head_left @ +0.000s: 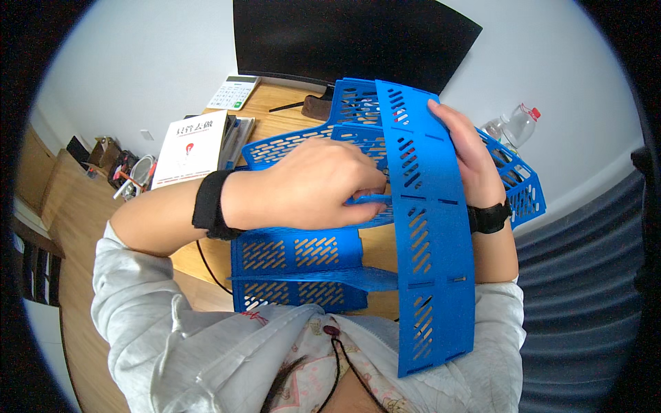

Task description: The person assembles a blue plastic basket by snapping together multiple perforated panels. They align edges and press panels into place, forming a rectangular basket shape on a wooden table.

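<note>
A long blue slotted plastic panel (pixel 427 227) stands on edge in front of my chest. My right hand (pixel 471 155) grips its far upper edge from the right side. My left hand (pixel 313 189) reaches across from the left, its fingers pinched on a narrow blue tab at the panel's left edge. Behind and under my hands lie other blue perforated rack parts (pixel 296 265), one flat on the wooden desk (pixel 275 124), another (pixel 520 186) angled off to the right. Both wrists wear black bands.
A dark monitor (pixel 351 38) stands at the back of the desk. A white calculator (pixel 234 91), a white book (pixel 189 144) on a stack, and a clear plastic bottle (pixel 513 127) are nearby. Small clutter sits at far left (pixel 127 172).
</note>
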Demonstrator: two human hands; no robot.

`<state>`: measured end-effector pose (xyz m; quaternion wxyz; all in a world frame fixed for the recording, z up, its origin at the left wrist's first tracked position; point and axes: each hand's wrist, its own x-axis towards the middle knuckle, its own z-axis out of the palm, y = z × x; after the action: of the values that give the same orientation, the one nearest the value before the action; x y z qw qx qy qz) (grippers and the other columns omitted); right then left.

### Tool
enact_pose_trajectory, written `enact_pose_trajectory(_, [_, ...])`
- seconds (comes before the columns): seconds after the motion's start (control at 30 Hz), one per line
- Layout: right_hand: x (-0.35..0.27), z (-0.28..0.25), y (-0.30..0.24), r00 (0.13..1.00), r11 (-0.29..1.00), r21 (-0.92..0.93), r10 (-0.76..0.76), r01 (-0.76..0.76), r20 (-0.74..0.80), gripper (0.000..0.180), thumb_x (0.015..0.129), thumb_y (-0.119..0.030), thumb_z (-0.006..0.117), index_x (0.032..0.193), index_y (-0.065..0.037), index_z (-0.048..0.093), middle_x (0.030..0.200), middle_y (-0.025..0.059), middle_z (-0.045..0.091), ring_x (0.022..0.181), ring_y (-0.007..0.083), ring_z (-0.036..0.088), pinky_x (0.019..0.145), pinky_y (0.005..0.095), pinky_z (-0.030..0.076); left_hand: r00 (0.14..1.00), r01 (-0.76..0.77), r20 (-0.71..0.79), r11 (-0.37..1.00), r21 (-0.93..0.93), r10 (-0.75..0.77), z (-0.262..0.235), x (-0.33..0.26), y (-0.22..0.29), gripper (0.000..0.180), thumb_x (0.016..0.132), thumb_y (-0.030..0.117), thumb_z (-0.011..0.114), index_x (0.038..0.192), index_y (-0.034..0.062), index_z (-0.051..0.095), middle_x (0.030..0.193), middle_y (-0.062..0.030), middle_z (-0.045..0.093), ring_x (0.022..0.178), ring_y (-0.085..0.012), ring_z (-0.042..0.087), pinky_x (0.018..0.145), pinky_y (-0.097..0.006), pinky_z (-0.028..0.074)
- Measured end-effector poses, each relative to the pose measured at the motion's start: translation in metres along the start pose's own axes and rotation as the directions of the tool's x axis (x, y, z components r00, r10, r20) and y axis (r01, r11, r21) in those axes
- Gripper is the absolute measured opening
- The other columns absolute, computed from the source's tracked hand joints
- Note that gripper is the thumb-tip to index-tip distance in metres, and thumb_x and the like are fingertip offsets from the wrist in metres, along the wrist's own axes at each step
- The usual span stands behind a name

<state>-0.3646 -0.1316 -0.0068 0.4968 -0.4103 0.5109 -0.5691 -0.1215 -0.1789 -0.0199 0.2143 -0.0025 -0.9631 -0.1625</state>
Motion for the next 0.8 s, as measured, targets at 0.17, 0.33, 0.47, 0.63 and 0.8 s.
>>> enact_pose_trajectory(0.17, [-0.025, -0.009, 0.003, 0.991, 0.970, -0.241, 0.005, -0.038, -0.133, 0.032, 0.089, -0.031, 0.053, 0.102, -0.002, 0.057, 0.089, 0.0069, 0.063, 0.075, 0.0112, 0.061, 0.062, 0.0201, 0.049, 0.999, 0.011, -0.039, 0.992, -0.124, -0.016, 0.005, 0.004, -0.003, 0.015, 0.077, 0.015, 0.061, 0.078, -0.0002, 0.059, 0.071, -0.0159, 0.057, 0.066, -0.0323, 0.057, 0.059, -0.039, 0.045])
enact_pose_trajectory(0.33, [-0.072, 0.000, 0.003, 0.995, 0.957, -0.279, 0.092, -0.080, 0.029, 0.032, 0.089, -0.029, 0.052, 0.108, -0.002, 0.056, 0.098, 0.0080, 0.063, 0.084, 0.0120, 0.061, 0.070, 0.0221, 0.050, 0.998, 0.063, -0.016, 0.988, -0.142, -0.066, 0.004, 0.007, -0.006, 0.014, 0.076, 0.013, 0.061, 0.077, -0.0008, 0.059, 0.070, -0.0165, 0.057, 0.063, -0.0325, 0.056, 0.057, -0.038, 0.044])
enact_pose_trajectory(0.47, [-0.085, 0.010, 0.004, 0.992, 0.977, -0.198, 0.101, -0.085, 0.073, 0.032, 0.090, -0.022, 0.052, 0.112, 0.001, 0.053, 0.106, 0.0113, 0.061, 0.091, 0.0163, 0.061, 0.079, 0.0285, 0.051, 0.994, 0.109, 0.023, 0.993, -0.048, -0.108, 0.005, 0.010, -0.006, 0.018, 0.079, 0.016, 0.060, 0.083, -0.0011, 0.065, 0.076, -0.0176, 0.062, 0.066, -0.0299, 0.061, 0.061, -0.035, 0.049])
enact_pose_trajectory(0.63, [-0.089, 0.018, 0.007, 0.995, 0.995, -0.056, 0.083, -0.080, 0.063, 0.034, 0.089, -0.018, 0.052, 0.116, 0.003, 0.049, 0.109, 0.0135, 0.059, 0.093, 0.0188, 0.061, 0.081, 0.0307, 0.051, 1.000, -0.002, -0.020, 0.992, -0.126, -0.001, 0.008, 0.011, -0.010, 0.018, 0.080, 0.017, 0.060, 0.084, -0.0015, 0.059, 0.073, -0.0186, 0.058, 0.067, -0.0338, 0.057, 0.061, -0.038, 0.045])
enact_pose_trajectory(0.8, [-0.095, 0.021, 0.011, 0.998, 0.998, -0.033, 0.061, -0.060, 0.031, 0.035, 0.089, -0.016, 0.052, 0.118, 0.004, 0.046, 0.109, 0.0141, 0.059, 0.092, 0.0193, 0.061, 0.081, 0.0311, 0.051, 0.997, -0.004, 0.072, 0.994, -0.109, 0.012, 0.005, 0.009, -0.011, 0.020, 0.082, 0.018, 0.059, 0.081, -0.0019, 0.058, 0.071, -0.0182, 0.056, 0.068, -0.0341, 0.056, 0.062, -0.038, 0.045])
